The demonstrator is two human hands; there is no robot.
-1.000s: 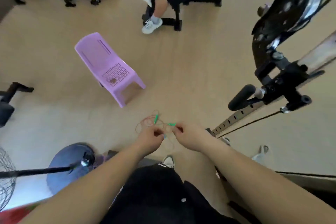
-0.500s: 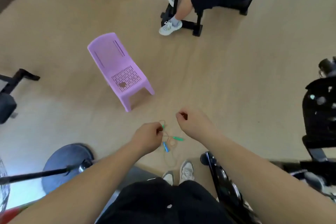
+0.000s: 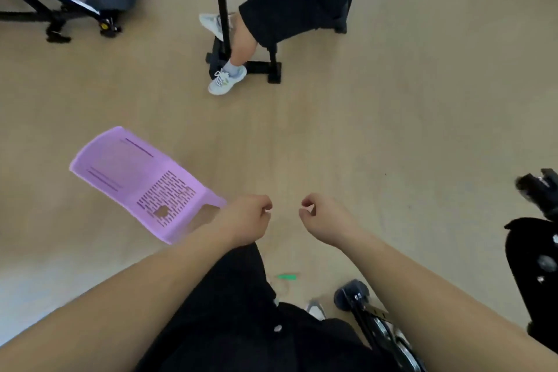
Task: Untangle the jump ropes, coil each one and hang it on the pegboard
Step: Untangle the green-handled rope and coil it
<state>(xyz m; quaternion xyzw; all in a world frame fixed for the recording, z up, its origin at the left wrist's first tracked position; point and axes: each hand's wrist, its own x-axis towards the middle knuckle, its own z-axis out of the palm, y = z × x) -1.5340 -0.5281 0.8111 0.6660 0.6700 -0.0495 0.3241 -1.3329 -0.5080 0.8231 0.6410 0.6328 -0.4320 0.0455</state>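
We hold both hands up in front of us, level and a little apart, above the pale wooden floor [image 3: 392, 118]. Our left hand [image 3: 244, 219] has its fingers curled in, thumb meeting forefinger as in a pinch. Our right hand [image 3: 326, 220] is curled the same way. The cord is too thin and blurred to see, so we cannot tell whether either hand has hold of it. The jump rope's green handle [image 3: 287, 277] shows lower down, between our forearms, near our black shirt [image 3: 229, 311]. A purple plastic chair [image 3: 136, 178] stands just beside our left wrist. Farther off, another person's white sneaker [image 3: 226, 83] rests by a black machine frame [image 3: 273, 69].
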